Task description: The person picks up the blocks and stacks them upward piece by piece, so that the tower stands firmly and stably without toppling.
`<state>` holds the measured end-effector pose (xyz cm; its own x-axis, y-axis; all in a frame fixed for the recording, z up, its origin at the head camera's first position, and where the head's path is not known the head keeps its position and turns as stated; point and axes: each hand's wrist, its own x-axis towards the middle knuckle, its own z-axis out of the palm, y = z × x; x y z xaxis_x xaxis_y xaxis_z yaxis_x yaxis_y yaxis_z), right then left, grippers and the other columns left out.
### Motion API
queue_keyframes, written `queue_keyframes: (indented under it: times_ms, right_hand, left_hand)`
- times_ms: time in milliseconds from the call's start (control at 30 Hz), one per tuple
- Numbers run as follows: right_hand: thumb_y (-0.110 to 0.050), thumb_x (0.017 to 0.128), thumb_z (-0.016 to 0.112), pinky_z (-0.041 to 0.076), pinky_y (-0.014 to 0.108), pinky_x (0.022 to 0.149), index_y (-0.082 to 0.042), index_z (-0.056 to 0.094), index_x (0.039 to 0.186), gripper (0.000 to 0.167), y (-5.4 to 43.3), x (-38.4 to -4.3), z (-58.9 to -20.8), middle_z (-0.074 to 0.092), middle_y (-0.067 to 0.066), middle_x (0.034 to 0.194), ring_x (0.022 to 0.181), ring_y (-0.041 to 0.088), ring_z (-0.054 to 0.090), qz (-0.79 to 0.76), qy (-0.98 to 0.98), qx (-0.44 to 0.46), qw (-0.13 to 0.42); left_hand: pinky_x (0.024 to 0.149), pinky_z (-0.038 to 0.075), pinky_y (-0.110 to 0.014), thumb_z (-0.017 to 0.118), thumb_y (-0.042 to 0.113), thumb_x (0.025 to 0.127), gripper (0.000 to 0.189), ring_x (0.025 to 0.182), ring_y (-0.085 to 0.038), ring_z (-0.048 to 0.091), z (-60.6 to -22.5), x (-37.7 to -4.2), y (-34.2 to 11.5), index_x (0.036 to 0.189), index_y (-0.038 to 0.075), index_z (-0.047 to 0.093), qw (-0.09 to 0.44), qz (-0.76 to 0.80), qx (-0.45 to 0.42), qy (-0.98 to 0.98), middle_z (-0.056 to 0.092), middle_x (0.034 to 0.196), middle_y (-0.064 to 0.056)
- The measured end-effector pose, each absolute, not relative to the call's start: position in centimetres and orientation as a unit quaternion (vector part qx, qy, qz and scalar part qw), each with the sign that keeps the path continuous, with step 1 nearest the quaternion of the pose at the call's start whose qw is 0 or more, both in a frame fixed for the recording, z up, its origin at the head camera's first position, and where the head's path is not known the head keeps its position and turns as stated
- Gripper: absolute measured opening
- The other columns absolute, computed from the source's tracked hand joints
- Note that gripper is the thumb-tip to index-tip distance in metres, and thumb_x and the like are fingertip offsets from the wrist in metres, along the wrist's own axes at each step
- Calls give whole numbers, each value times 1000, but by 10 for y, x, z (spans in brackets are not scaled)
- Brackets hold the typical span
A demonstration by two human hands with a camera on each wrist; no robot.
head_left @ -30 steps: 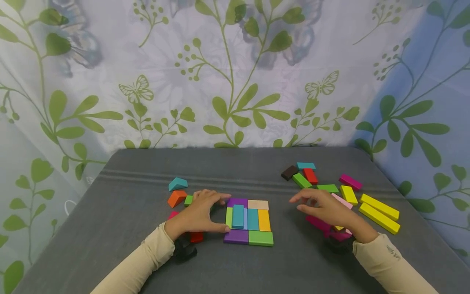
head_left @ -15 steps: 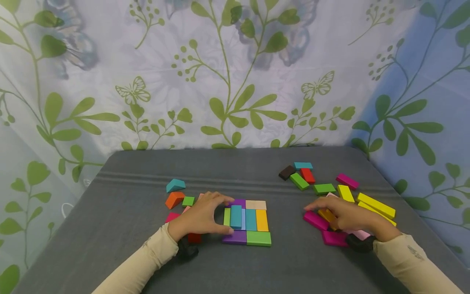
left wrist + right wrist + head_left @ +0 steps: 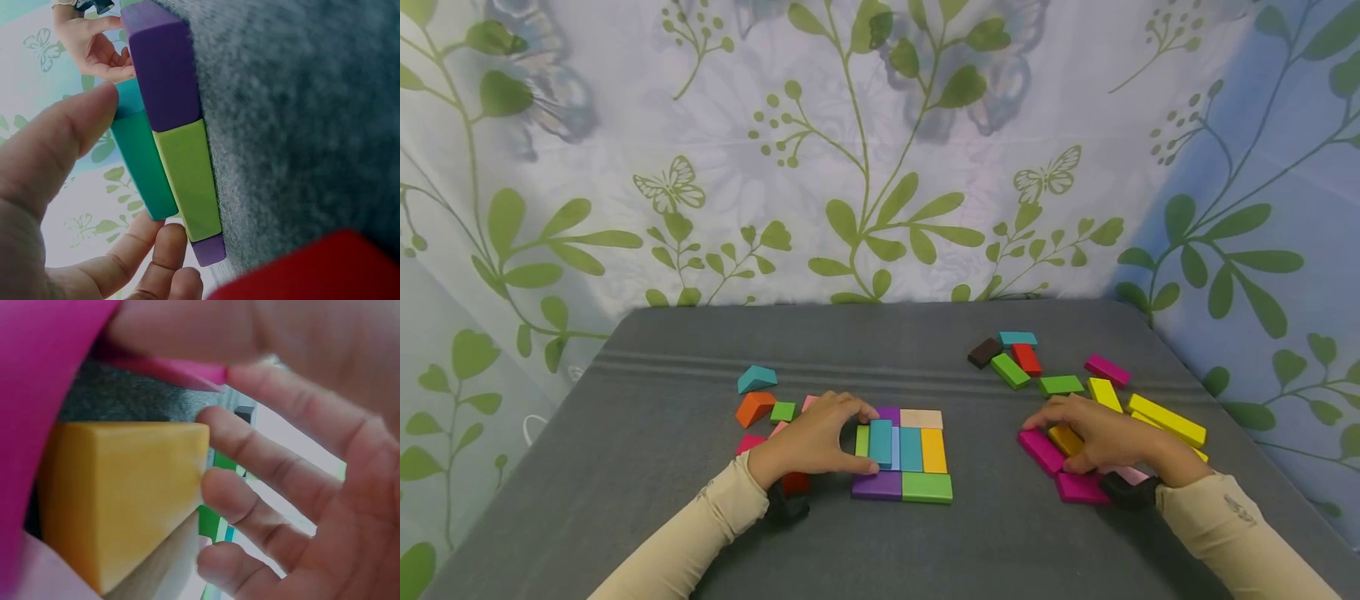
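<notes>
My left hand (image 3: 823, 437) holds a teal block (image 3: 880, 444) by its two ends, thumb at the near end and fingers at the far one. That block lies over a flat square of coloured blocks, among them a purple block (image 3: 877, 486), a green block (image 3: 927, 487), a beige block (image 3: 921, 419) and a yellow block (image 3: 934, 450). At the right-hand pile, my right hand (image 3: 1101, 429) pinches a magenta block (image 3: 1040, 450) between thumb and index finger. The other right fingers touch or lie close to an orange-yellow block (image 3: 144, 481).
Left of the square lie a teal wedge (image 3: 757, 379), an orange block (image 3: 755, 409), a small green block (image 3: 782, 412) and red ones. To the right are long yellow blocks (image 3: 1167, 419), another magenta block (image 3: 1082, 489) and a dark brown block (image 3: 984, 352). A patterned curtain (image 3: 737, 150) hangs behind.
My right hand has moved right and down into the pile and now pinches the magenta block. The left hand stays at the teal block; the view has shifted slightly.
</notes>
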<state>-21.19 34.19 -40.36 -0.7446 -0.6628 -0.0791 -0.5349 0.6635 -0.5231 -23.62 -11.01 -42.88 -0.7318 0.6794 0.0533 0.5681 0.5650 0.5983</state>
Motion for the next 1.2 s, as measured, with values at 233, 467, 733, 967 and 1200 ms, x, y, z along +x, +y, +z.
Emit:
queue_keyframes:
  times_ms: [233,467,733,967,1200]
  right_hand:
    - [-25,83,94,54,38,93,-16,71,130,53,338,-208,-408,66,7,131,112,18,56,-244,912,-319,85]
    - [-26,83,95,59,42,92,-11,69,134,59,327,-206,-409,65,15,133,113,35,64,-272,913,-298,61]
    - [-27,84,95,57,39,89,-14,69,134,57,311,-204,-409,68,6,131,112,27,63,-305,901,-306,24]
    - [-27,84,93,53,34,86,-17,69,135,57,296,-206,-414,68,-1,130,110,17,59,-334,894,-299,26]
    - [-25,86,93,49,32,78,-14,69,133,54,276,-205,-411,68,-3,124,100,15,55,-362,879,-308,32]
  left_hand:
    - [108,48,-51,92,41,86,65,120,-27,57,-430,-236,-110,135,5,69,101,310,352,877,66,124,-5]
    - [108,49,-52,92,39,87,66,121,-28,57,-429,-235,-110,136,4,69,108,316,348,876,66,126,-7]
    - [107,50,-50,93,38,86,65,120,-27,57,-431,-236,-111,136,3,68,112,325,343,874,66,126,-7]
    - [105,51,-48,93,37,86,65,119,-25,57,-434,-237,-112,136,4,68,115,339,340,870,65,126,-6]
    - [105,51,-47,93,37,87,65,118,-24,57,-435,-238,-113,137,4,67,121,347,338,867,64,128,-6]
